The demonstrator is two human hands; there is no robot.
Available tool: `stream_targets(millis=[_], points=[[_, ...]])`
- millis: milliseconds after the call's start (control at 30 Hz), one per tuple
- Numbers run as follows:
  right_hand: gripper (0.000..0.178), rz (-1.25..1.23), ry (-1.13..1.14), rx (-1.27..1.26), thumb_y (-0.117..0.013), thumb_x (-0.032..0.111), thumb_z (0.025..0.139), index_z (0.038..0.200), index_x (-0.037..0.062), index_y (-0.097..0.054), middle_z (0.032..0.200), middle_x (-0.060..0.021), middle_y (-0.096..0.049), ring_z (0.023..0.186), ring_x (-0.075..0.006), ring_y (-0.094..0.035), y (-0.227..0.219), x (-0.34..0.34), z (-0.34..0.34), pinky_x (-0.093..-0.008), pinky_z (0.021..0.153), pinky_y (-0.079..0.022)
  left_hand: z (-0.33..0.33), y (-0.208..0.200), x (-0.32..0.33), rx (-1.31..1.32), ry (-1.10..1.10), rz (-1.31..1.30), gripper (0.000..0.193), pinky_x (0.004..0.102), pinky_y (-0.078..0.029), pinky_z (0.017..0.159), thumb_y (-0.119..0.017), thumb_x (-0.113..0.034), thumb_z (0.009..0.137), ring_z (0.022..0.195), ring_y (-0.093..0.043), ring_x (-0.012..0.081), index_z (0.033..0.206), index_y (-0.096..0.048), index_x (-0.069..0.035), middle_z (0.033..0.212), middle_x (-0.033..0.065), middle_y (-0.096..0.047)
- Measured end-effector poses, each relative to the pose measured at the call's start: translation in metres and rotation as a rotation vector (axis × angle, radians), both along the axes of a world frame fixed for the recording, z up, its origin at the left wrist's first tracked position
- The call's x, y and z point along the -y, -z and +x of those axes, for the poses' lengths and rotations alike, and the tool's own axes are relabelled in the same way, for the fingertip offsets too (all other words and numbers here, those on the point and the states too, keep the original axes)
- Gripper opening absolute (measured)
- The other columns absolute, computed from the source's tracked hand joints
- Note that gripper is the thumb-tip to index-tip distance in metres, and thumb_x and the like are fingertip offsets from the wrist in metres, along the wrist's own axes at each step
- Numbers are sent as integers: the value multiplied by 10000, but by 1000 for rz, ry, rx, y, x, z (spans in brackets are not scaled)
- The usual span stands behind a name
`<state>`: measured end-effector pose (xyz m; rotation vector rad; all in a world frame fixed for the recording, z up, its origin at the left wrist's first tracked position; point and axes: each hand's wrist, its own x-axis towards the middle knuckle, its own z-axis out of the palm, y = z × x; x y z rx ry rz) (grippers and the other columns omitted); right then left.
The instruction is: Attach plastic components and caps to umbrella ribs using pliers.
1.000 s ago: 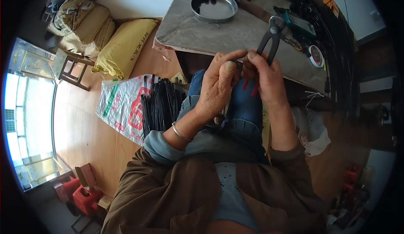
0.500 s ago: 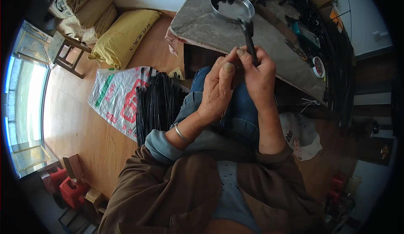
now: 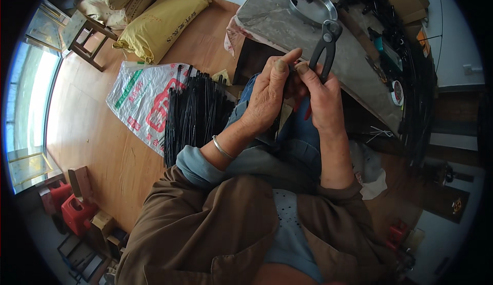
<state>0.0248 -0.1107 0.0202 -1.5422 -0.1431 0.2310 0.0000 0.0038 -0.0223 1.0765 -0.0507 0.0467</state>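
Above my lap, my right hand [image 3: 327, 103] is closed around a pair of black pincers [image 3: 328, 38]. Their rounded head points up and away, and the handles stand apart where they enter my fingers. A bit of red shows below that hand, by the palm. My left hand [image 3: 264, 92] is close beside it, thumb pressed toward the fingers. Something small and dark seems to sit between the two thumbs, too small to name. Just beyond the pincers, a round metal dish [image 3: 314, 13] with a few black pieces in it rests on the grey table [image 3: 272, 15].
Left of my knees, a bundle of thin black rods [image 3: 195, 115] lies on a white printed sack [image 3: 128, 92]. A full yellow sack [image 3: 164, 26] lies farther off by a wooden stool [image 3: 84, 33]. Black parts [image 3: 382, 8] crowd the table's far right, near a small round tin [image 3: 396, 92].
The pincers have turned in my right hand, so their head and parted handles now show. The whole view has shifted, and both hands stay close together.
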Motion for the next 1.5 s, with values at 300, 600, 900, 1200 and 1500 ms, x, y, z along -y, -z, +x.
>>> stream_targets(millis=[300,600,900,1200,1500], points=[[211,-4,8,-14,-571,224,939,872,29,-615,658,7,-560,558,-62,-516,2,-2,-1,-198,452,-384,0,1,-1,3,15,-74,600,195,-381,641,-307,-495,1000,703,-473,41,1351,-458,-32,781,-32,-544],[188,4,24,4,-573,206,934,872,34,-619,674,14,-563,572,-61,-522,2,-3,-2,-198,486,-405,-1,1,0,15,11,-96,584,195,-379,647,-310,-479,1005,708,-468,44,1342,-462,-26,799,-24,-551],[175,-24,59,16,-585,196,929,877,34,-623,672,14,-560,566,-61,-522,2,-2,-5,-199,478,-405,0,2,2,55,13,-83,562,204,-395,650,-317,-460,1009,710,-473,53,1331,-455,-21,872,-2,-570],[155,67,39,0,-595,182,923,869,39,-622,692,13,-566,574,-67,-531,5,0,-4,-199,512,-417,0,6,3,75,33,-101,544,214,-450,640,-322,-443,1011,730,-503,68,1310,-450,-8,1026,32,-572],[142,135,53,-64,-611,173,913,864,42,-634,703,14,-572,600,-65,-533,6,3,-6,-204,546,-417,-2,3,3,92,31,-104,538,214,-474,625,-327,-439,1009,741,-537,74,1306,-448,-7,1054,49,-573]])
